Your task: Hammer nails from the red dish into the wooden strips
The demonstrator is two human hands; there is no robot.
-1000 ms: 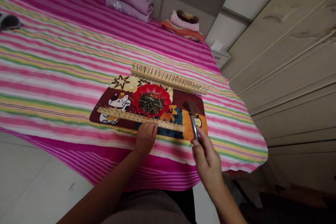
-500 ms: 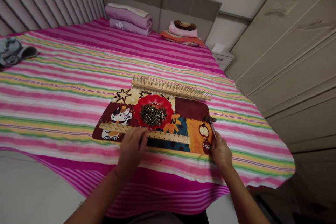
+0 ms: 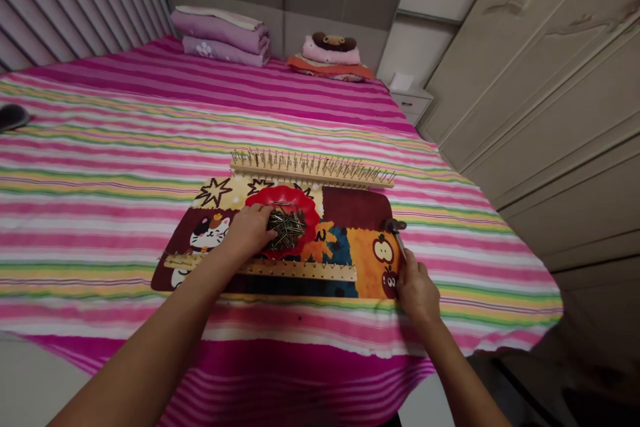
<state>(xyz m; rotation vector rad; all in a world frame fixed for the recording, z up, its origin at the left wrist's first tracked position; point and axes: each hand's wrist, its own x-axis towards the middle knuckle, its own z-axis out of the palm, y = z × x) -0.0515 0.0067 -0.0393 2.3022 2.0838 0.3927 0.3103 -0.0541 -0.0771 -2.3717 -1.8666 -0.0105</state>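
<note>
My left hand (image 3: 249, 232) reaches into the left side of a red scalloped bowl (image 3: 311, 209), thumb and fingers apart against a heap of nails (image 3: 289, 230). Its fingertips are partly hidden. My right hand (image 3: 419, 288) is closed around the handle of a hammer (image 3: 397, 227), whose head lies at the right edge of a patterned mat (image 3: 357, 207). In front of the bowl, a narrow wooden strip (image 3: 305, 271) with a row of nails lies along the mat, partly behind my left forearm. Behind the bowl sits a wooden board (image 3: 310, 170) bristling with upright nails.
The mat lies on a striped bedspread (image 3: 480, 267). Folded purple bedding (image 3: 225, 37) and a pink and orange pile (image 3: 330, 60) rest by the headboard (image 3: 345, 3). A dark object (image 3: 13, 117) lies at the far left. A wardrobe (image 3: 540, 73) stands on the right.
My left hand has moved from over the wooden strip forward and left into the bowl of nails. My right hand stays on the hammer. The view has shifted slightly.
</note>
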